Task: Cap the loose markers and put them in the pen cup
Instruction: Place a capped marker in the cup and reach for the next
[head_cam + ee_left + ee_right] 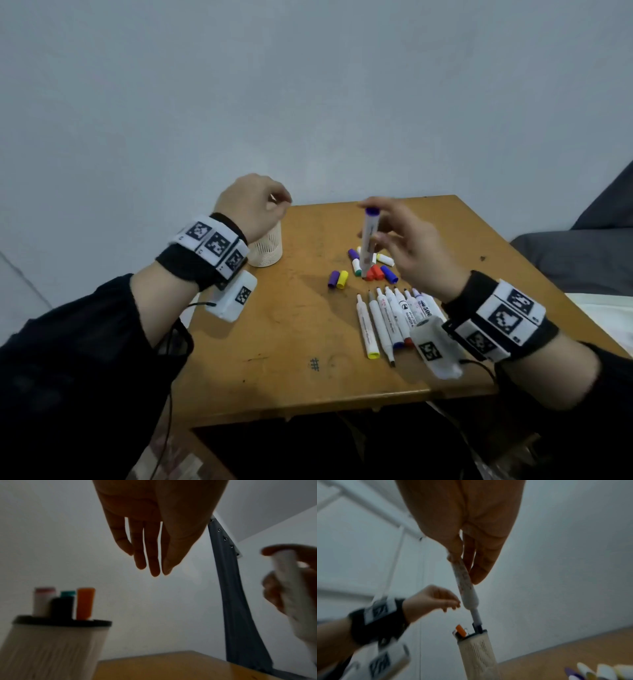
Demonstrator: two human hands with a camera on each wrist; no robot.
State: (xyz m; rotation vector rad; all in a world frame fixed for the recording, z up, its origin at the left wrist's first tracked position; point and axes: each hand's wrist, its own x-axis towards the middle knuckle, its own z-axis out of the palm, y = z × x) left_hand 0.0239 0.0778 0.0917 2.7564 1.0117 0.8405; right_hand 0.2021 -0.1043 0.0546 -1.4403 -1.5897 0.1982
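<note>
My right hand (376, 233) pinches a white marker (368, 240) with a purple end and holds it upright above a pile of loose caps (371, 269). In the right wrist view the marker (464, 582) points down with its tip bare. My left hand (274, 205) hovers over the white mesh pen cup (267, 251), fingers hanging relaxed and empty (150, 563). Several capped markers (65, 603) stand in the cup (51, 649). A row of several uncapped markers (394, 318) lies in front of the caps.
The wooden table (274, 342) has bare room at its front left. A purple cap and a yellow cap (338, 279) lie apart from the pile. A grey wall rises behind, and a dark grey cushion (582, 260) is to the right.
</note>
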